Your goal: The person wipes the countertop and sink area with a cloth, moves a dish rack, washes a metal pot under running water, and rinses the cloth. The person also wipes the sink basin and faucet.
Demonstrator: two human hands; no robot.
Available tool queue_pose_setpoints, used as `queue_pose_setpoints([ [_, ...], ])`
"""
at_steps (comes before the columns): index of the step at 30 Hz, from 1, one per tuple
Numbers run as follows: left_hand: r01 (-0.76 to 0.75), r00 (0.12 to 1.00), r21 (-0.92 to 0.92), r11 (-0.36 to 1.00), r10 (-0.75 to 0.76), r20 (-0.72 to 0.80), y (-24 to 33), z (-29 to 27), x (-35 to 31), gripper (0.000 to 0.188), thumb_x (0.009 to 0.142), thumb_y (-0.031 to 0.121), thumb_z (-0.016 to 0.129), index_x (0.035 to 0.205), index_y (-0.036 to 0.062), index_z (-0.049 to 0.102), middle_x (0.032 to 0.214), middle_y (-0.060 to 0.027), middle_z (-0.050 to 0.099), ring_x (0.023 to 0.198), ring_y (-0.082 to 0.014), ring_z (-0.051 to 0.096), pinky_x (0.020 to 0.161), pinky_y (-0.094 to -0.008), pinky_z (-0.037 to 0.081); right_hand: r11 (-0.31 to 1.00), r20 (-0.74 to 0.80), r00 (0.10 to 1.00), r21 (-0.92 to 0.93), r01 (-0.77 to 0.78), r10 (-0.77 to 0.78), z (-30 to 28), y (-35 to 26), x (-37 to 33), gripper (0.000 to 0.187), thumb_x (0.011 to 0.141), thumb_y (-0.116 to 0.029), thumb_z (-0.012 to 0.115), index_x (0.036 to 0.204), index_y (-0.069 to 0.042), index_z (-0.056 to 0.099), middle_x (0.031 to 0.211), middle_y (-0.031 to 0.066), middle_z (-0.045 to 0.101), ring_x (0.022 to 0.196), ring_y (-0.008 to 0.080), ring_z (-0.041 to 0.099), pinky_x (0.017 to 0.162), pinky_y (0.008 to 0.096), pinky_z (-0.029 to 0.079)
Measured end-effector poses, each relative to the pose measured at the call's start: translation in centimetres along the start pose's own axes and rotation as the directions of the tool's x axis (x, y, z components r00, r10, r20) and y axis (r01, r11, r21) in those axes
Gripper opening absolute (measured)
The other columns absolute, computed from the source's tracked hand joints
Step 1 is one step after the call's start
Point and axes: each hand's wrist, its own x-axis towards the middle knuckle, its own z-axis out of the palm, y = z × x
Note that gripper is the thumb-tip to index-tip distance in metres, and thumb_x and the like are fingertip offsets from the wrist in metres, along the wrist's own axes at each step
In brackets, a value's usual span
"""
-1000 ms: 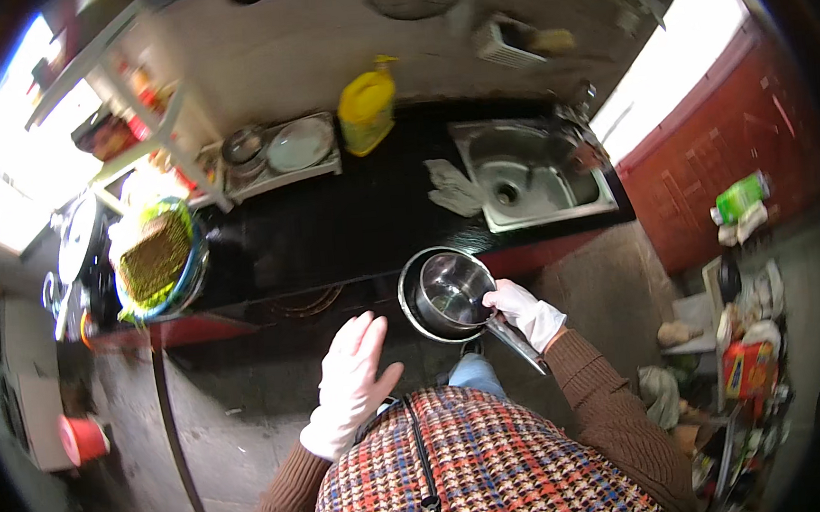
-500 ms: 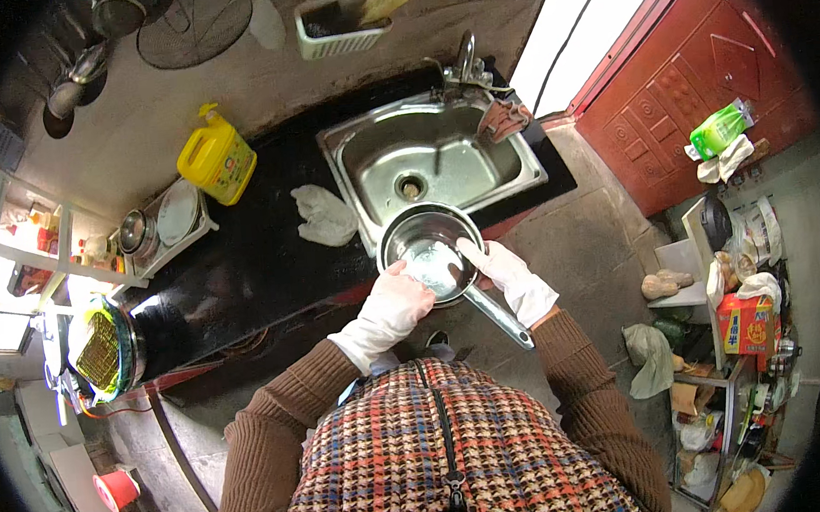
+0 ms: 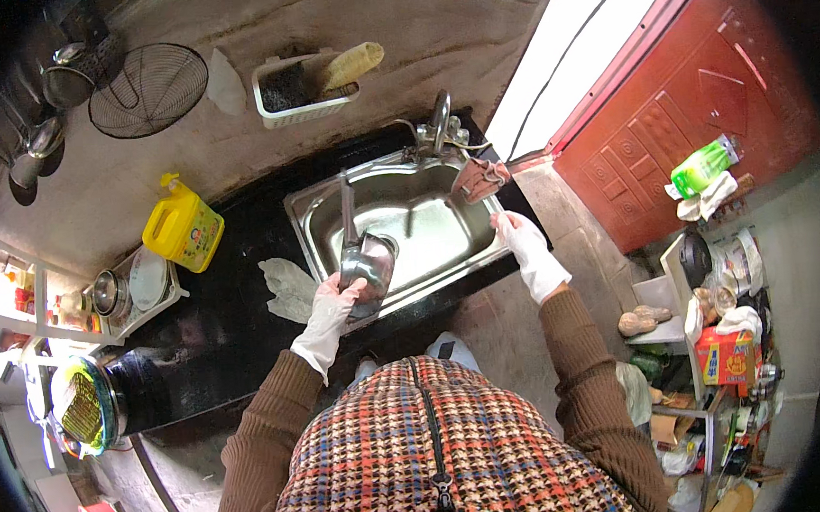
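Observation:
My left hand (image 3: 331, 317), in a white glove, is closed on the rim of a metal saucepan (image 3: 370, 276). The pan is tipped on its side over the left part of the steel sink (image 3: 430, 275), its long handle pointing toward the wall. My right hand (image 3: 526, 248), also gloved in white, is over the sink's right edge with fingers stretched forward, nothing seen in them. Just beyond those fingertips a pinkish-brown cloth (image 3: 481, 180) hangs at the sink's far right corner. Behind the basin stands the faucet (image 3: 441, 125).
Left of the sink, a crumpled whitish plastic bag (image 3: 287, 291) and a yellow jug (image 3: 182, 224) sit on the black counter (image 3: 228, 311). A dish rack (image 3: 171, 299) holds bowls and plates. On the wall hang a white basket (image 3: 310, 114) and a wire strainer (image 3: 148, 91). A red door (image 3: 677, 133) stands right.
The saucepan has turned from level in both hands to tilted in my left hand, its handle swinging away from me. My right hand has let go and moved right, toward the cloth.

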Motion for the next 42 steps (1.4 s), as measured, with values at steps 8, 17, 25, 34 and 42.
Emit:
queue_pose_setpoints([
  [8,-0.023,0.967,-0.387,0.922,-0.078,-0.244,1.5,5.5,1.1,0.011,0.099,0.017,0.077,0.097,0.0125,0.067,0.075,0.0068,0.06,0.06,-0.0027,0.05,0.053,-0.0207,0.037,0.222,0.406,0.729,-0.771,0.597,-0.55,1.0,-6.4,17.9,0.036,0.099,-0.019,0.055,0.132,-0.005,0.061,0.134,0.0152,0.066,0.128,0.0362,0.061,0.108,0.0468,0.049],
  [17,-0.124,0.925,-0.462,0.878,-0.066,-0.374,0.2,11.7,3.9,0.007,0.101,0.011,0.071,0.108,0.009,0.071,0.09,0.005,0.069,0.07,-0.0041,0.058,0.064,-0.0213,0.051,0.025,0.635,0.771,-0.771,0.637,-0.046,4.3,-10.0,30.9,0.035,0.101,-0.034,0.054,0.117,-0.013,0.077,0.122,0.0131,0.075,0.116,0.034,0.071,0.095,0.045,0.059],
  [25,-0.124,0.92,-0.446,0.886,-0.065,-0.386,0.7,12.8,5.3,0.015,0.102,0.013,0.07,0.115,0.0069,0.07,0.095,0.002,0.071,0.074,-0.0076,0.063,0.07,-0.027,0.058,0.24,0.553,0.833,-0.812,0.533,0.02,0.8,-9.0,37.7,0.043,0.097,-0.041,0.061,0.124,-0.01,0.075,0.126,0.0221,0.072,0.122,0.0415,0.067,0.101,0.046,0.055],
  [34,0.076,0.927,-0.338,0.938,-0.191,-0.324,-0.4,15.5,13.3,0.018,0.102,0.022,0.073,0.109,0.0074,0.066,0.083,0.0056,0.062,0.064,-0.0033,0.052,0.055,-0.021,0.042,0.445,0.589,0.591,-0.392,0.805,-0.551,-1.5,-1.1,28.2,0.033,0.104,-0.034,0.056,0.108,-0.008,0.076,0.102,0.019,0.076,0.095,0.0403,0.073,0.083,0.0498,0.058],
  [42,0.096,0.935,-0.349,0.932,-0.205,-0.29,-3.1,18.0,21.1,0.01,0.1,0.011,0.073,0.108,0.0065,0.068,0.085,0.0058,0.064,0.071,-0.004,0.054,0.063,-0.0214,0.041,0.771,0.541,0.742,-0.242,0.589,-0.397,-6.7,4.0,18.6,0.02,0.101,-0.017,0.062,0.108,-0.005,0.077,0.1,0.0206,0.076,0.094,0.0392,0.074,0.084,0.0436,0.059],
])
